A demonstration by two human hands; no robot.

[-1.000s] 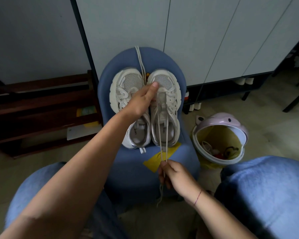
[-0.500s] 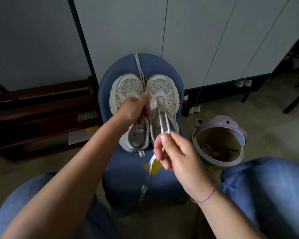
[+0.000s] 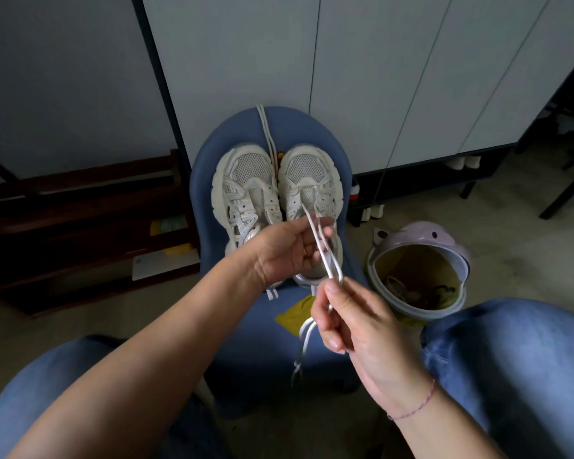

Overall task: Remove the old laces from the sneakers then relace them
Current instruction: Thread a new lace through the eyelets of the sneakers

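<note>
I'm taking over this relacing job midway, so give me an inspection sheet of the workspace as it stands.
Surface: blue padded stool, carrying both shoes.
Job's things: white mesh sneaker with bare eyelets; second white mesh sneaker, thin white lace through its front eyelets; loose white lace between their toes.
Clutter: yellow paper scrap on the stool.
Hands: right hand pinches the threaded lace; left hand curled at it, grip unclear.
Cables: nothing seen.
Surroundings: lilac open bin, dark wooden shelf, white cabinet doors.

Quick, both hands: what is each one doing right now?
Left hand: fingers curled beside the white flat shoelace; whether it grips cannot be told.
Right hand: pinches that shoelace's two strands.
</note>
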